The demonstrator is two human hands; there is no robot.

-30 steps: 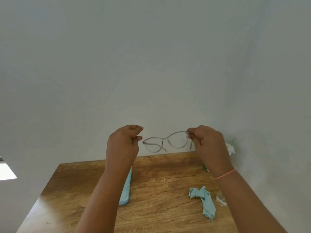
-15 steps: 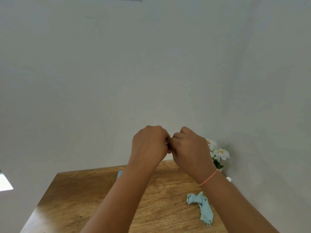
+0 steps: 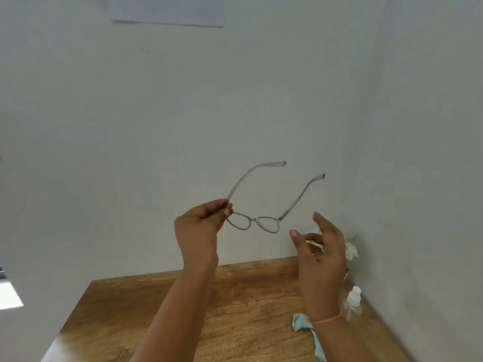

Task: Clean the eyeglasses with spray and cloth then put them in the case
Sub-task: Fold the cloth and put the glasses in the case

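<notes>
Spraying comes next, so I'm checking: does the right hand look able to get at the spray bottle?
Probably yes. The right hand is open and empty, and the spray bottle stands uncovered on the table beside that wrist; the left hand alone holds the eyeglasses.

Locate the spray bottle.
Head view: the spray bottle stands at the table's right edge, beside the wall, just right of the cloth.

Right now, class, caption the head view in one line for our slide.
Left hand pinches unfolded eyeglasses aloft; right hand hovers open beside them, above cloth and spray bottle.
</notes>
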